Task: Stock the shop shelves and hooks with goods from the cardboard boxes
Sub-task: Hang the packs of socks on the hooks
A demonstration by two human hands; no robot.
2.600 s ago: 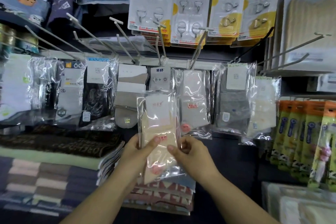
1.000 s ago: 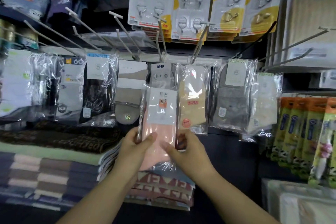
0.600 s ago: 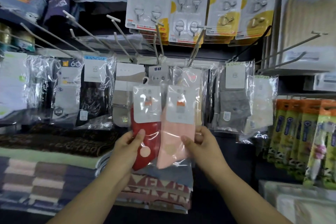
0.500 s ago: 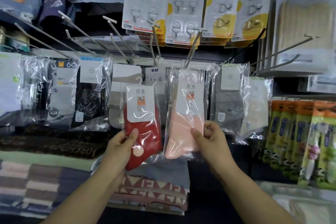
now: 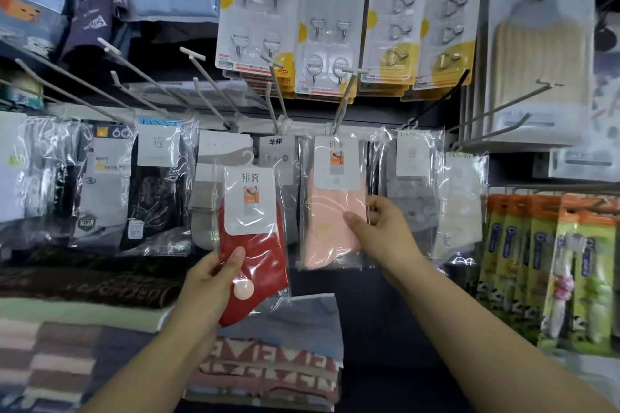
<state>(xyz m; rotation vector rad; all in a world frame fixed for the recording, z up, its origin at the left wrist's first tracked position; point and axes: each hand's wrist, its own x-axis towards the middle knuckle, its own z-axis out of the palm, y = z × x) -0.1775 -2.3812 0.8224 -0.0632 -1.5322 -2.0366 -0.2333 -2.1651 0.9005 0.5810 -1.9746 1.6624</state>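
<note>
While the left hand (image 5: pixel 211 282) grips a red sock packet (image 5: pixel 252 238) by its lower left edge, thumb laid across the front of the clear wrapper, the right hand (image 5: pixel 379 231) pinches a pink sock packet (image 5: pixel 332 208) at its right edge, thumb on the front and fingers curled behind. Positions below are given relative to the pink sock packet. It hangs upright with its top at the base of a white display peg (image 5: pixel 344 97) that slants up and toward the camera; whether its hanger is seated on that peg cannot be told. The red sock packet is held just to its left and slightly lower, apart from it, with a small white hanger hook (image 5: pixel 249 156) at its top free of any peg. Directly right hangs a grey sock packet (image 5: pixel 411 188), touching or overlapping its edge (wrapper glare hides which). Above hang carded adhesive hook packs (image 5: pixel 330 30). Below and to the left lies a stack of folded towels (image 5: pixel 275 355). Farther left hang black sock packets (image 5: pixel 157 191). Far right stand green and orange carded goods (image 5: pixel 536 261), too blurred to identify.
</note>
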